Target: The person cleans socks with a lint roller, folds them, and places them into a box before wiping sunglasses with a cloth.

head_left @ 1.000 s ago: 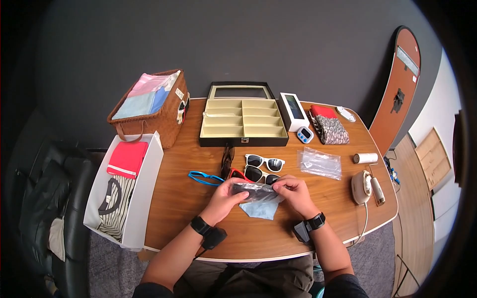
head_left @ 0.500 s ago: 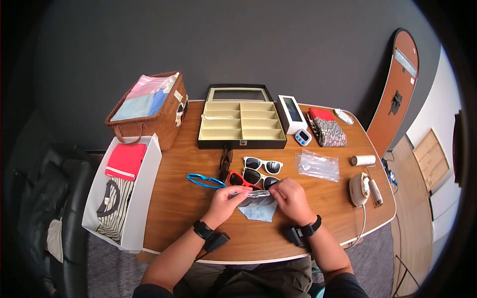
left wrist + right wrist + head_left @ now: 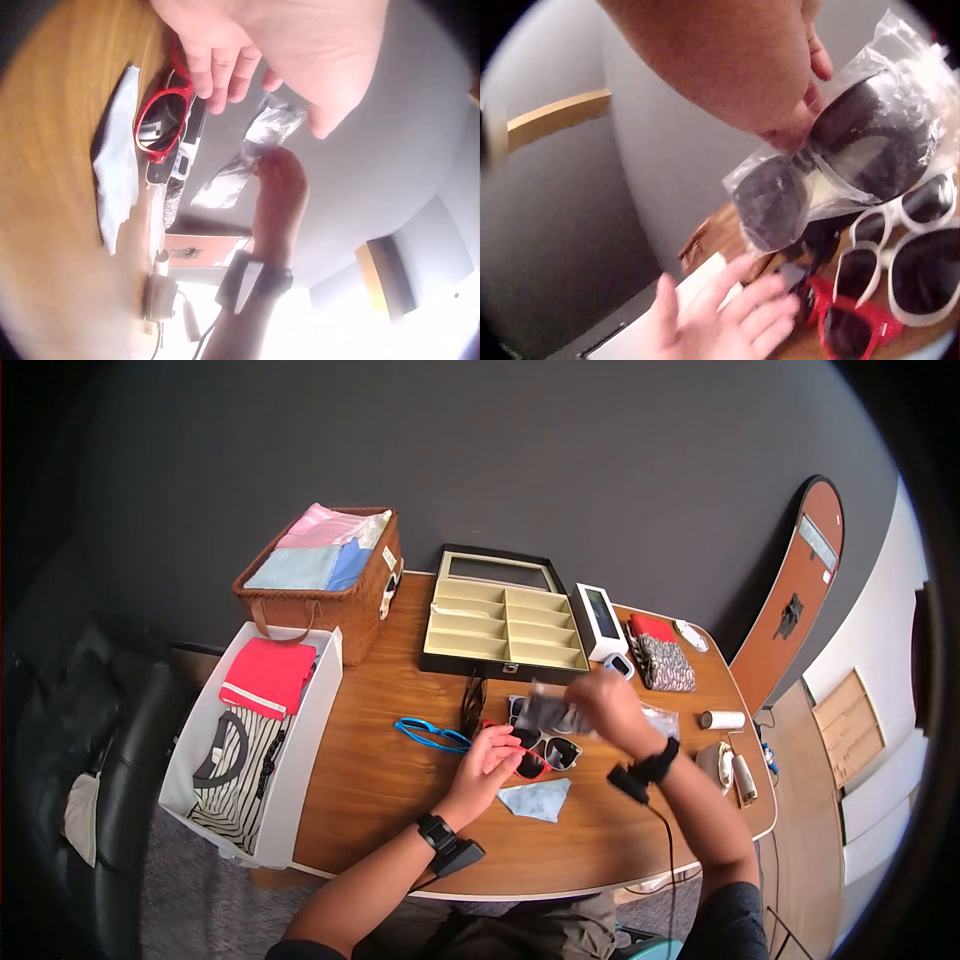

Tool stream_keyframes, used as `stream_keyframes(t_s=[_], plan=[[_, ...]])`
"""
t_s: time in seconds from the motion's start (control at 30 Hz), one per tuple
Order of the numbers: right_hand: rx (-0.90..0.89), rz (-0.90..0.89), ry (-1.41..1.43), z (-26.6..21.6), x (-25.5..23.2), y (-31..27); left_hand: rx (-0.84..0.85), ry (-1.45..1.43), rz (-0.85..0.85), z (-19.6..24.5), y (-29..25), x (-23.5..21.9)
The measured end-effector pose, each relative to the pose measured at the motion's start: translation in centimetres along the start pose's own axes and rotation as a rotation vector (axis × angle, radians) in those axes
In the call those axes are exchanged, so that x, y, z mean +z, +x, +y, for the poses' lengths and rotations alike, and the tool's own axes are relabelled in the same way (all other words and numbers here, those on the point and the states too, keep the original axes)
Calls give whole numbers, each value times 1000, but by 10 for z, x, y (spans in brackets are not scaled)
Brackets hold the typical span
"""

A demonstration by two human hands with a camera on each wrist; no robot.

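Observation:
My right hand (image 3: pixel 610 707) pinches a clear plastic bag (image 3: pixel 545 710) raised above the table. Dark-lensed sunglasses (image 3: pixel 870 139) show inside that bag in the right wrist view. My left hand (image 3: pixel 484 772) hovers beside the red sunglasses (image 3: pixel 849 330), palm up with fingers spread, holding nothing. White-framed sunglasses (image 3: pixel 926 274) lie close by, partly behind the bag in the head view. Blue glasses (image 3: pixel 432 735) and a dark brown pair (image 3: pixel 473 705) are to the left. A light blue cloth (image 3: pixel 537 800) lies nearer the front edge.
An open, divided display case (image 3: pixel 510 668) stands at the back, with a white box (image 3: pixel 600 622) beside it. At the left are a wicker basket (image 3: pixel 350 615) and a white bin (image 3: pixel 310 760) of clothes. A lint roller (image 3: pixel 722 720) and handheld steamer (image 3: pixel 716 762) are at the right.
My left hand has let go of the bag and opened. My right hand has lifted it up and away, uncovering the cloth and more of the sunglasses. The head view has shifted.

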State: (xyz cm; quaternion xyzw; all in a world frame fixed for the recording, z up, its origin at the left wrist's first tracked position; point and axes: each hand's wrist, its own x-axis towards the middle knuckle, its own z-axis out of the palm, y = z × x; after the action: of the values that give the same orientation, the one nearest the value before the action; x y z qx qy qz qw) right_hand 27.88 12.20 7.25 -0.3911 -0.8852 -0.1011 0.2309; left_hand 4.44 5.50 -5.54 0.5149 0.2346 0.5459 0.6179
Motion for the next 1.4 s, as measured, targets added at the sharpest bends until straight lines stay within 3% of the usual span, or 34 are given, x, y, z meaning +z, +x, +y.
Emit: stream_keyframes(t_s=[0.03, 0.17, 0.4, 0.53, 0.67, 0.77, 0.83, 0.87, 1.0, 1.17, 1.23, 1.33, 1.4], plan=[[66, -3, -32, 3, -10, 18, 4, -3, 2, -2, 2, -1], [92, 33, -22, 70, 29, 59, 4, -55, 17, -8, 4, -3], [153, -55, -204, 113, 96, 80, -29, -40, -3, -5, 2, -4], [190, -134, -180, 108, 111, 75, -42, -52, -2, -7, 2, -4], [211, -75, -142, 98, 116, 68, -62, -47, -10, -7, 2, -3], [213, 70, -236, 92, 116, 62, -57, -21, -11, -5, 2, -3], [403, -128, -181, 92, 117, 59, -42, -16, -3, -5, 2, -3], [360, -197, -144, 94, 118, 52, -46, -16, -6, -4, 3, -3], [297, -170, -73, 101, 129, 39, -55, -44, -9, -6, 4, -5], [289, -204, 16, 85, 112, 36, -52, 10, -24, -3, 4, -4], [378, -257, 74, 78, 86, 34, -48, 13, -20, -3, 4, -6], [319, -67, 143, 96, 70, 25, -53, 38, -22, -7, 5, -9], [401, -36, 217, 97, 38, 30, -50, 28, -33, -5, 6, -8]])
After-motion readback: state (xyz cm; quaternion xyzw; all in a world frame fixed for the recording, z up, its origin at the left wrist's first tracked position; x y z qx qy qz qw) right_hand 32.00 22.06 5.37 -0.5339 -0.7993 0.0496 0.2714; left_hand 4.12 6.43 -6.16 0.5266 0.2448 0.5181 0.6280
